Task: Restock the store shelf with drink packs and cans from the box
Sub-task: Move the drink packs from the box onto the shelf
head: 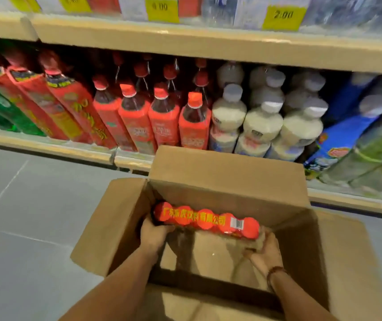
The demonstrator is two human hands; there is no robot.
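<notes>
An open cardboard box (227, 174) stands on the floor in front of the low shelf (46, 144). Inside it, near the far wall, lies a red shrink-wrapped pack of cans (206, 220) with yellow lettering and a barcode. My left hand (154, 235) grips the pack's left end. My right hand (266, 251) holds its right end from below. Both forearms reach down into the box. The box bottom beside the pack looks bare.
The low shelf holds red-capped bottles (164, 117), white milky bottles (261, 121), tilted red cartons (69, 105) and blue and green packs (352, 144) at the right. An upper shelf (208, 42) carries yellow price tags. Grey tiled floor (23, 216) lies at the left.
</notes>
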